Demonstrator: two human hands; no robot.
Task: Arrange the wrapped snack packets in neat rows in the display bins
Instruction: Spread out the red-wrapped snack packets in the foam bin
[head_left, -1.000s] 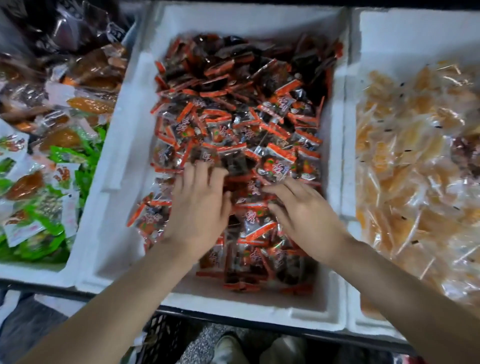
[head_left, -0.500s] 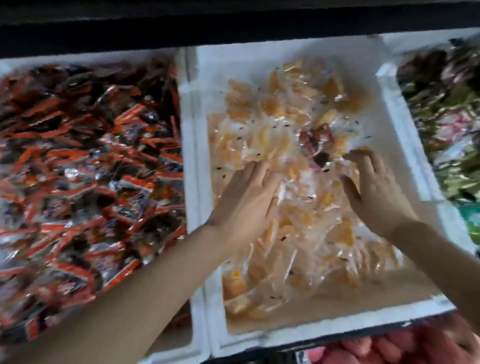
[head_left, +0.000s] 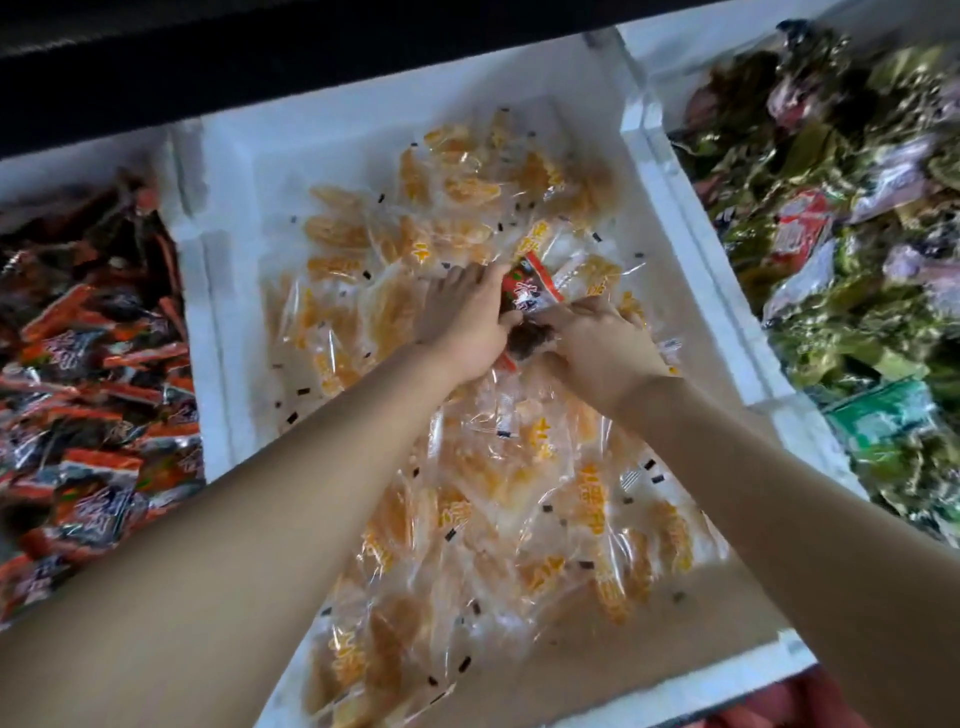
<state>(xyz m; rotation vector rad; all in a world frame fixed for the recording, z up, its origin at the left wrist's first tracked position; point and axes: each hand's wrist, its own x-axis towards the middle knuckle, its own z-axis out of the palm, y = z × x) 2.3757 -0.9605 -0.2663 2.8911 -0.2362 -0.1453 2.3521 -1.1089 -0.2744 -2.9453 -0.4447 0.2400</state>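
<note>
One red packet (head_left: 530, 291) between both grips (head_left: 467, 322) (head_left: 597, 343)

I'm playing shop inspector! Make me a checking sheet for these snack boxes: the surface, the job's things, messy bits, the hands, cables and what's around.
Surface: white foam display bin, bare floor showing at its near right corner.
Job's things: clear-wrapped orange snack packets heaped loosely, no rows yet.
Clutter: one red-and-dark wrapped packet among the orange ones.
Grippers: right hand curls fingers on that packet; left hand touches it, grip unclear.
Cables: nothing seen.
Surroundings: bin of red-and-dark packets left, bin of green mixed packets right, dark shelf above.
</note>
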